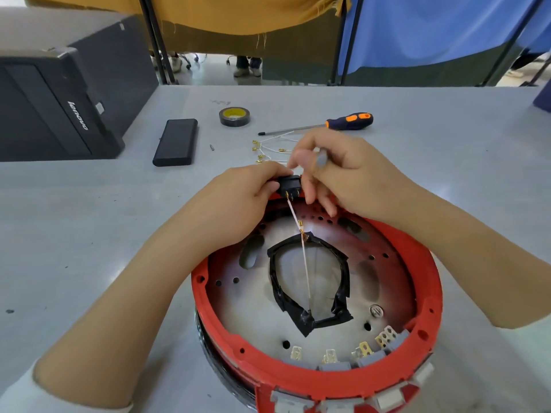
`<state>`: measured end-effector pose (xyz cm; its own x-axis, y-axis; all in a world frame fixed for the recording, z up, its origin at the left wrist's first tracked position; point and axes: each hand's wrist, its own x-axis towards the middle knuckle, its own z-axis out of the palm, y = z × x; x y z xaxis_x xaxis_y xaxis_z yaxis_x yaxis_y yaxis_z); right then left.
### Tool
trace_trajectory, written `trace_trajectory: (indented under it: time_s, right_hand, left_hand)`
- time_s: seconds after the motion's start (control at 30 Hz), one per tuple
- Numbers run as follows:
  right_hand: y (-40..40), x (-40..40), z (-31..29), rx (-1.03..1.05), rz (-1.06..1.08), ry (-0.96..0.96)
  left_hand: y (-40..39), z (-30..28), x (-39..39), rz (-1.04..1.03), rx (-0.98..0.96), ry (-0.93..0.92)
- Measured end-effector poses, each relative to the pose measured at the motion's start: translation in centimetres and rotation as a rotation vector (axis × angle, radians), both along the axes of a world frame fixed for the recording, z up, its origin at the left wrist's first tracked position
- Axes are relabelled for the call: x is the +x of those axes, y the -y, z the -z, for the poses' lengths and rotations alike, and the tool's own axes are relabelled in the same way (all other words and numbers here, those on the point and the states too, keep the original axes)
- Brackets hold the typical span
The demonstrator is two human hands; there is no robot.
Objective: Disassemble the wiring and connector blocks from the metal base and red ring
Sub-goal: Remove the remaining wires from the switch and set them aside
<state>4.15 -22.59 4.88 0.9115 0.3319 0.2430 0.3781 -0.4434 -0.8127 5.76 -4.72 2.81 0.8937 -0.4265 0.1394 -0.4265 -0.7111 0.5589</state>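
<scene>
The red ring lies flat on the surface, close in front of you, with the metal base inside it and facing up. A loop of black tape sits on the middle of the base. From the near corner of this loop a thin white wire runs straight away from you, its long axis pointing to the far rim of the ring, up to the black switch. The switch is at the far rim, and its brass pins point down and toward you. At the near rim, some grey connector blocks stand in a row with their metal tabs pointing up and inward.

Your left hand holds the switch: the fingers are curled over it and the thumb presses its near side. Your right hand is just beside the switch. Its thumb and first finger pinch a thin grey tool, which is blurred, and the other fingers hang loosely curled over the far rim.

Beyond your hands, loose white wires with brass ends lie on the surface. Farther away there are a screwdriver with its tip to the left, a tape roll and a flat black case. A black computer lies at the far left.
</scene>
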Motion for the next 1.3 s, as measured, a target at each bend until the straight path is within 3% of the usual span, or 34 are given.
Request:
trace_trajectory:
  time_s: [0.2, 0.33, 0.47, 0.63, 0.9, 1.1, 1.3]
  right_hand:
    - [0.2, -2.6, 0.1, -0.578, 0.097, 0.020]
    - [0.1, -3.5, 0.2, -0.514, 0.101, -0.015]
    - [0.3, -3.9, 0.5, -0.269, 0.143, -0.051]
    - [-0.2, -4.6, 1.4, -0.641, 0.196, 0.188]
    - [-0.7, -4.7, 1.7, -0.838, 0.050, 0.198]
    - [-0.6, -4.6, 1.8, -0.764, 0.041, 0.067]
    - [0.0, -4.8, 1.6, -0.405, 0.177, 0.025]
  left_hand:
    - [0.1, 0.0, 0.1, 0.005, 0.013, -0.007]
    - [0.1, 0.1, 0.1, -0.014, -0.005, -0.007]
    - [0.1, 0.2, 0.2, -0.015, 0.004, 0.001]
    - [0.0, 0.2, 0.2, -0.013, 0.004, 0.013]
    - [0.0, 0.1, 0.0, -0.014, 0.014, 0.028]
    - [-0.1, 0.0, -0.1, -0.015, 0.019, 0.016]
    - [-0.1, 0.1, -0.2, -0.034, -0.017, 0.027]
